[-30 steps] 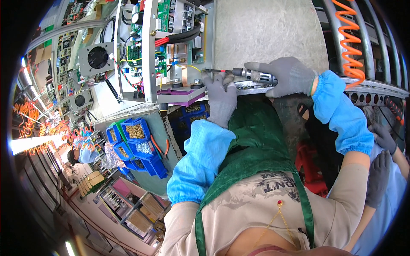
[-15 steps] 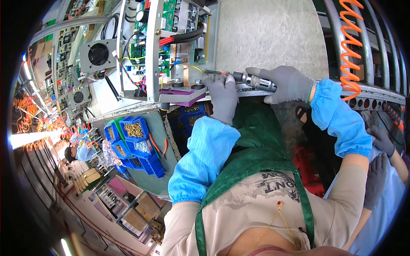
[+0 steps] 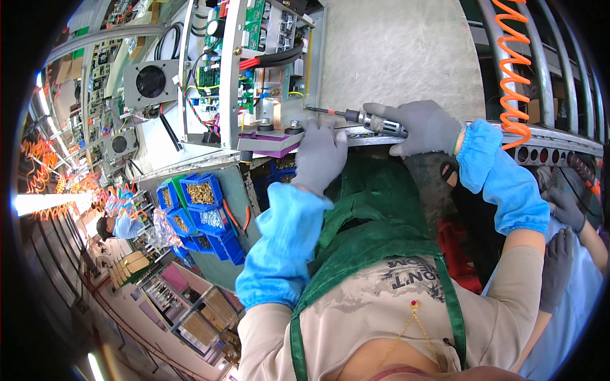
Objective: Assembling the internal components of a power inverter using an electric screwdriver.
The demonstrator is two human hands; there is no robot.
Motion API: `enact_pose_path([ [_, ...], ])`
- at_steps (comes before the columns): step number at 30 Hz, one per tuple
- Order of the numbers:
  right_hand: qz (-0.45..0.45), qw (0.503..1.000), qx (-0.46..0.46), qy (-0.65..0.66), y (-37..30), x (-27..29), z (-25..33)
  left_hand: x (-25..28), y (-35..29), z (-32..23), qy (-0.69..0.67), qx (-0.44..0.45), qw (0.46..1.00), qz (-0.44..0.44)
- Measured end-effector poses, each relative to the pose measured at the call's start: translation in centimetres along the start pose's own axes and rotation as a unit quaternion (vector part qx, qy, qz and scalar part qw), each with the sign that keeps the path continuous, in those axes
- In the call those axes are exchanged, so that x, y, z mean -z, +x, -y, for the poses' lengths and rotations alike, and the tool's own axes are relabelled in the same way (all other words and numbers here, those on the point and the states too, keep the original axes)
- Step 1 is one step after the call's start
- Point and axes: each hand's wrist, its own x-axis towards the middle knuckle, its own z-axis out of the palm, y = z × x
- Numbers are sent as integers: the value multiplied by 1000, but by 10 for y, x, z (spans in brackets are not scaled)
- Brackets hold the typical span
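Note:
My right hand [image 3: 429, 130], in a grey glove, is wrapped round a power screwdriver [image 3: 384, 125] with a black and silver body. Its long bit [image 3: 327, 111] points left, and the tip meets the near right corner of an open metal chassis [image 3: 233, 82]. Just below the bit is my left hand [image 3: 321, 155], also gloved, its fingers loosely bent and a little apart by the chassis edge; I see nothing in it. Inside the chassis are green circuit boards [image 3: 254, 25], red and black cables [image 3: 273, 58] and a purple strip [image 3: 273, 146] along the near side.
Blue bins [image 3: 202, 192] of small metal parts stand at the lower left, beside orange-handled pliers [image 3: 230, 213]. An orange coiled hose [image 3: 513, 76] hangs at the right near metal rails [image 3: 540, 63]. A co-worker's gloved hands [image 3: 558, 267] show at the far right.
My left hand has drawn back from the bit tip toward me and slightly left. The screwdriver has shifted a little left, its bit now at the chassis corner.

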Motion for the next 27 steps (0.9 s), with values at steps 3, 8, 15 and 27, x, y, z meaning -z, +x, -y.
enact_pose_path([
  [3,-50,998,49,-9,-1,-7,-4,22,-4,-13,229,-159,959,-42],
  [8,-28,999,23,-22,-2,-6,2,30,41,-19,475,-99,870,87],
  [15,-27,999,-7,-17,-6,-3,5,36,44,-25,543,-100,824,124],
  [27,-33,999,-8,-23,-11,-3,5,14,32,-14,574,-135,807,31],
])
